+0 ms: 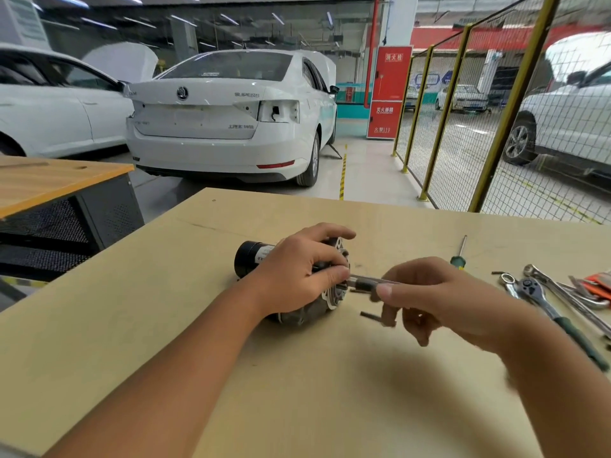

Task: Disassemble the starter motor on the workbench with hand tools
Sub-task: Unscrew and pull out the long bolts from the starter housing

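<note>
A pale tan wooden workbench (pixel 297 375) fills the lower view. On it lies a starter motor (pixel 254 259) with a glossy black cylindrical body and a dull silver-grey metal end housing. A screwdriver (pixel 459 259) has a green handle with a yellow band and a silver shaft. A ratchet wrench (pixel 542 302) is shiny chrome with a dark green grip. At the far right edge sits something orange-red (pixel 600 285), too blurred to identify. Behind, a white car (pixel 228 120) shows a red reflector strip low on its bumper. A red cabinet (pixel 390 90) carries white lettering. A fence (pixel 463 133) has yellow posts and grey wire mesh. The neighbouring table (pixel 49 183) is orange-brown wood over a black perforated base.
</note>
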